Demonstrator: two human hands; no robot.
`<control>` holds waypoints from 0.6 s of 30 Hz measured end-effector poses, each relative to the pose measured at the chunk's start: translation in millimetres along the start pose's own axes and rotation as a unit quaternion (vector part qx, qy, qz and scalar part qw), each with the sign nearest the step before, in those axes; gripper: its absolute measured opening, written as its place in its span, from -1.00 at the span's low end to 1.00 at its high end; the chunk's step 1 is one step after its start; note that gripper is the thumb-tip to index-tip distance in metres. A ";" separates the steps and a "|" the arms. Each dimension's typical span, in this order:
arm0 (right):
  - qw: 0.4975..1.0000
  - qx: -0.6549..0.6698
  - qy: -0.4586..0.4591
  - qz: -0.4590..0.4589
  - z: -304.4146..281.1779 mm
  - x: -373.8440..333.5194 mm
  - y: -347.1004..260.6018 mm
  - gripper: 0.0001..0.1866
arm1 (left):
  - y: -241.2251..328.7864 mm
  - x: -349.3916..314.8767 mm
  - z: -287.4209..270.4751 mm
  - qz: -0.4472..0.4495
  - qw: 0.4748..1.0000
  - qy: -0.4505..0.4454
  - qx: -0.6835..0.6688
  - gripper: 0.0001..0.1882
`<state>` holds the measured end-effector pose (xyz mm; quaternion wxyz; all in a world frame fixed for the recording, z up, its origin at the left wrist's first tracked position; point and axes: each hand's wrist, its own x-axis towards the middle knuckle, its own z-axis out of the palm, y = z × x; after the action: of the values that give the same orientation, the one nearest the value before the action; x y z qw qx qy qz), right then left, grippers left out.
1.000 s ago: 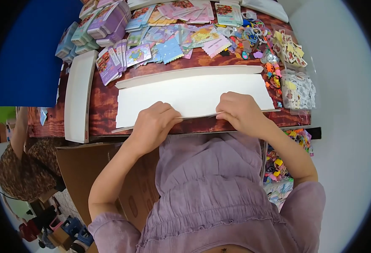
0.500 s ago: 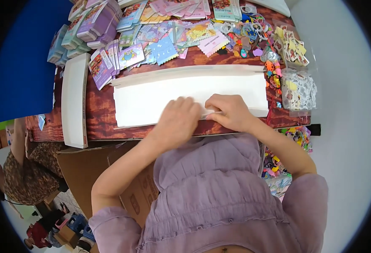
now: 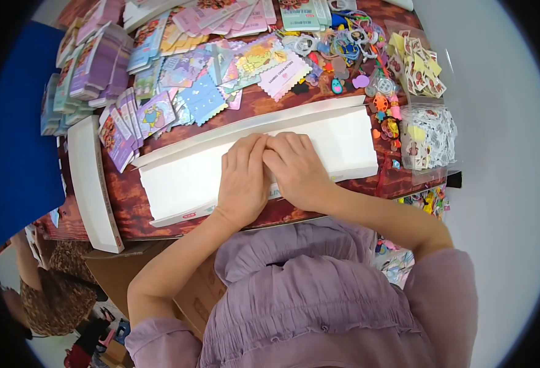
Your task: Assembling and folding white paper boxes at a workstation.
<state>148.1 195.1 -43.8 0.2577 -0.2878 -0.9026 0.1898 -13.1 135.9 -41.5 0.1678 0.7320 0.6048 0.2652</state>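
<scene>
A long white cardboard tray (image 3: 349,141) lies tilted across the table before me, with low folded walls along its far and near sides. My left hand (image 3: 243,181) and my right hand (image 3: 299,172) meet over its middle, fingertips at the far wall. The fingers of both hands are bent and pressed together against the cardboard. Both thumbs and most fingertips are hidden, and nothing else shows in either hand. Colored print shows on the outside of the near wall, partly covered by my wrists.
Another narrow white tray (image 3: 92,184) stands at the left. Behind lie stacked card packs (image 3: 98,61), zigzag-edged sachets (image 3: 202,98) and small colorful charms (image 3: 343,67). Clear bags of paper pieces (image 3: 429,138) lie at the right. A brown carton (image 3: 117,270) is below the table edge; another person (image 3: 55,288) is at the left.
My hands have moved from the tray's near edge to its far wall and come together. The tray now sits at a slant, with its near wall's printed side showing. The view has shifted.
</scene>
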 end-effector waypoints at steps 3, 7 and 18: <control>1.000 -0.009 -0.017 -0.008 1.6 1.7 -3.0 -0.69 | -2.9 -2.4 1.0 0.004 1.000 0.007 -0.007 -0.32; 0.998 -0.045 -0.005 -0.039 7.5 6.7 -1.9 -0.69 | -1.1 -0.5 -3.7 -0.002 0.999 0.033 -0.021 -0.32; 0.997 -0.044 0.013 -0.054 2.6 0.8 4.7 -0.66 | -54.7 -59.1 -71.3 0.048 0.995 -0.014 0.090 -0.48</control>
<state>148.0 198.6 -47.9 0.2661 -0.2520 -0.9210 0.1322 -106.3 84.6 -26.1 0.0970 0.7760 0.5877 0.2074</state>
